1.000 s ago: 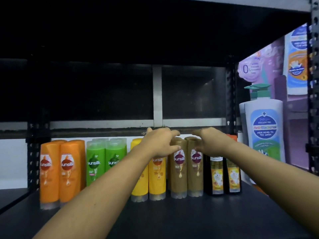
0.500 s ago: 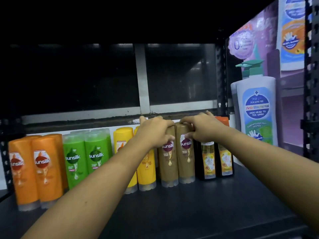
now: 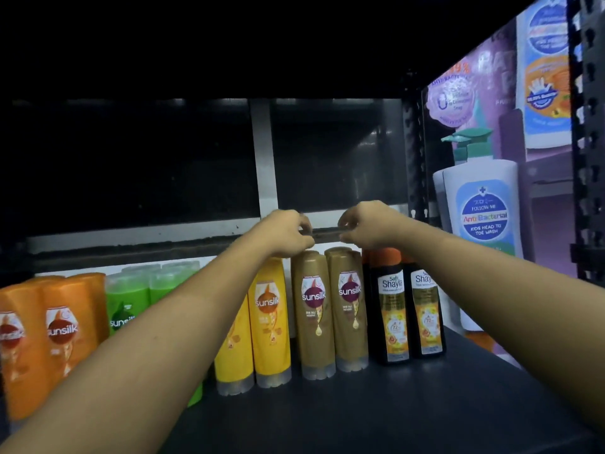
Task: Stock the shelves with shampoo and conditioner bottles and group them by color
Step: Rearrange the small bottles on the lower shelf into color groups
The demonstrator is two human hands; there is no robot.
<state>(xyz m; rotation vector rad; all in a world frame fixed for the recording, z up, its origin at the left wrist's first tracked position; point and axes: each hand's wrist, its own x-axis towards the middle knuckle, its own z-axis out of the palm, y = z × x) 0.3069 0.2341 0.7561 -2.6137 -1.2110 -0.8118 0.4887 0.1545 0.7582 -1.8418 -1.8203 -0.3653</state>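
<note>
Head view. Left hand (image 3: 288, 232) and right hand (image 3: 370, 224) are noted just above the brown bottles (image 3: 314, 322), fingers curled in together, nothing seen held; contact with the bottle tops cannot be told. Row on shelf (image 3: 393, 404), 9 to 3 o'clock: orange bottles (image 3: 62, 329), green bottles (image 3: 127, 296), yellow bottles (image 3: 268, 322), brown, black bottles (image 3: 393, 309). White pump bottle (image 3: 484, 208) stands at 3 o'clock of these.

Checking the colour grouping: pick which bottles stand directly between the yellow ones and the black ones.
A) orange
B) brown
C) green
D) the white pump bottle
B: the brown bottles stand in the row with the yellow bottles on one side and the black bottles on the other.
</note>
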